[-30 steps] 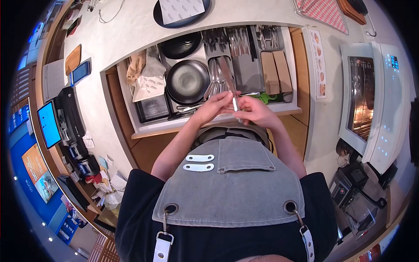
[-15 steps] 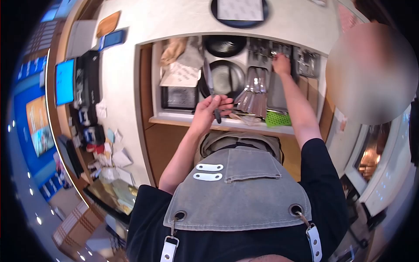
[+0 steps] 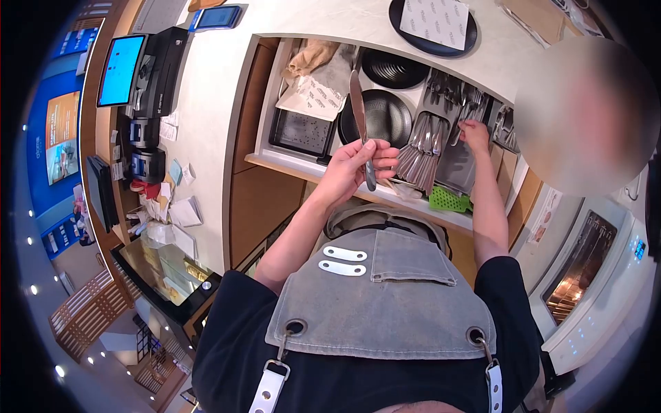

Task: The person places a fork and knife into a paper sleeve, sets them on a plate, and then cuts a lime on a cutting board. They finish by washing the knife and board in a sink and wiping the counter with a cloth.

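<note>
My left hand (image 3: 346, 172) is closed around the handle of a table knife (image 3: 357, 103), its blade tilted up over the open drawer (image 3: 275, 162). Inside the grey cutlery tray (image 3: 454, 172), my right hand (image 3: 475, 136) has its fingers pinched at the forks (image 3: 472, 104). A metal handle shows beside those fingertips, though its kind is partly hidden. Between my hands lies a bundle of knives (image 3: 421, 148) with their handles fanned toward me. Black round plates (image 3: 391, 117) sit behind the knife I hold.
Printed paper (image 3: 317, 96) and a black tray (image 3: 301, 132) fill the drawer's left side. A green perforated piece (image 3: 449, 199) lies at its front. On the counter are a dark plate (image 3: 469, 43) with paper and a phone (image 3: 219, 16). A person stands at the right, near an oven (image 3: 582, 265).
The view has turned, so the drawer sits further right and tilted. My left hand still holds the knife, more upright now. My right hand has shifted nearer the front of the tray.
</note>
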